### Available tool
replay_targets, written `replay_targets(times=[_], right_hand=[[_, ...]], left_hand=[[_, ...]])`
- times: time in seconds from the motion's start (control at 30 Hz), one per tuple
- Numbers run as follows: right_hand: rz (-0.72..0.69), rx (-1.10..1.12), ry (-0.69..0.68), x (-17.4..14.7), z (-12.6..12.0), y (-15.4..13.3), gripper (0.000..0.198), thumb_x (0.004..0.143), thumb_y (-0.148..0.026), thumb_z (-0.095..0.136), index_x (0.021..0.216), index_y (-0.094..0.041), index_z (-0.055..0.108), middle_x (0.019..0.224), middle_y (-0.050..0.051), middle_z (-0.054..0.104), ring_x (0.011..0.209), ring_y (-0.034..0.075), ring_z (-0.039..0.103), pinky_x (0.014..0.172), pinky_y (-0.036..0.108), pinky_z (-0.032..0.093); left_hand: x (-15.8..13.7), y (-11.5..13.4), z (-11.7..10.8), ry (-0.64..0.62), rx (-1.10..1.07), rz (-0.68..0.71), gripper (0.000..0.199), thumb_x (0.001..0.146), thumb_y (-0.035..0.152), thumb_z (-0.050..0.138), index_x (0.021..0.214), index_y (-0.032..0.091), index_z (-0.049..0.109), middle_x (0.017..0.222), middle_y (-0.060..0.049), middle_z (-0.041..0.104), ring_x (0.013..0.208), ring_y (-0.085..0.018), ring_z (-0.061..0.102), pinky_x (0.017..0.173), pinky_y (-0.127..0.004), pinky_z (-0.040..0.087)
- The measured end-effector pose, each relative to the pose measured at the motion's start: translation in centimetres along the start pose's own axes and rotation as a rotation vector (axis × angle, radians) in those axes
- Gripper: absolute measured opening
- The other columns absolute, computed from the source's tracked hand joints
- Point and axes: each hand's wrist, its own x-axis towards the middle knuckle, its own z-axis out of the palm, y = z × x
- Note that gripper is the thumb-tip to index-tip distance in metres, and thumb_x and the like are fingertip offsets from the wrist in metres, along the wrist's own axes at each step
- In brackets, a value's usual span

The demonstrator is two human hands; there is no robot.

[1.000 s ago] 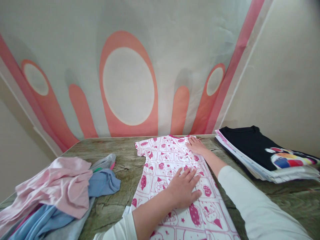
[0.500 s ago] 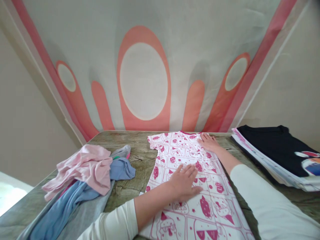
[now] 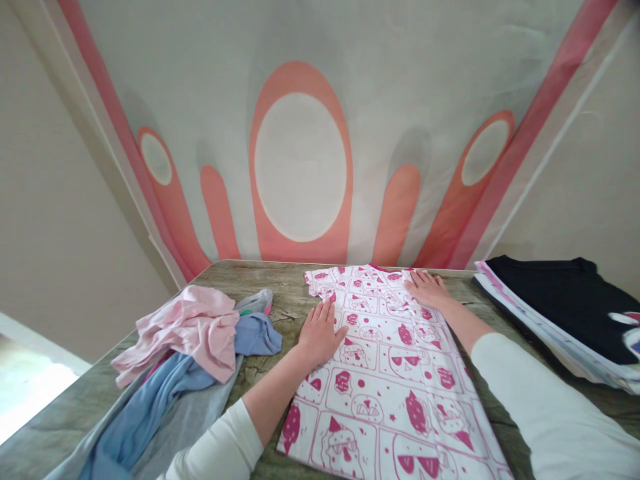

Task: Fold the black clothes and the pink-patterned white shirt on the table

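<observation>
A white T-shirt with a magenta cartoon print (image 3: 373, 380) lies spread flat on the wooden table, its collar toward the far edge. My left hand (image 3: 321, 335) rests flat on the shirt's left side, just below the left sleeve, fingers stretched out. Near the right shoulder, my right hand (image 3: 427, 289) lies flat with its fingers extended, covering part of the right sleeve area. Neither hand grips the fabric.
To the left is a loose heap of clothes, with a pink garment (image 3: 193, 327) over blue (image 3: 155, 400) and grey ones. A stack of flat clothes topped by a black shirt (image 3: 560, 300) stands at the right. The wooden table (image 3: 280, 287) meets a wall behind.
My left hand has moved left and away from me, from the shirt's middle to its left edge. My right hand stays at the right shoulder. The view has shifted slightly.
</observation>
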Motion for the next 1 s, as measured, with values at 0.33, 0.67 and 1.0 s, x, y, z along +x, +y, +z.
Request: replay_targets(times=[0.33, 0.67, 1.0], right_hand=[[-0.150, 0.089, -0.056, -3.6, 0.0, -4.1, 0.075, 0.087, -0.061, 0.013, 0.142, -0.012, 0.021, 0.150, 0.009, 0.015, 0.136, 0.025, 0.011, 0.108, 0.043, 0.014], [-0.219, 0.083, -0.051, -2.9, -0.3, -4.3, 0.073, 0.086, -0.063, 0.012, 0.143, -0.018, 0.021, 0.150, 0.004, 0.014, 0.137, 0.021, 0.010, 0.109, 0.041, 0.011], [-0.238, 0.069, 0.000, -3.1, -0.1, -4.2, 0.072, 0.086, -0.064, 0.011, 0.142, -0.020, 0.023, 0.150, 0.004, 0.017, 0.136, 0.021, 0.012, 0.109, 0.041, 0.012]], left_hand=[[0.0, 0.2, 0.1, 0.015, 0.032, -0.040, 0.067, 0.090, 0.052, 0.022, 0.140, 0.008, 0.027, 0.147, -0.013, 0.020, 0.135, -0.028, 0.017, 0.107, -0.043, 0.016], [-0.6, 1.0, -0.1, 0.027, 0.020, -0.077, 0.068, 0.090, 0.051, 0.023, 0.138, 0.005, 0.029, 0.147, -0.015, 0.021, 0.135, -0.029, 0.017, 0.108, -0.042, 0.016], [-0.7, 1.4, -0.3, 0.029, 0.006, -0.094, 0.067, 0.089, 0.050, 0.026, 0.138, 0.004, 0.029, 0.146, -0.016, 0.022, 0.135, -0.029, 0.018, 0.108, -0.042, 0.016]])
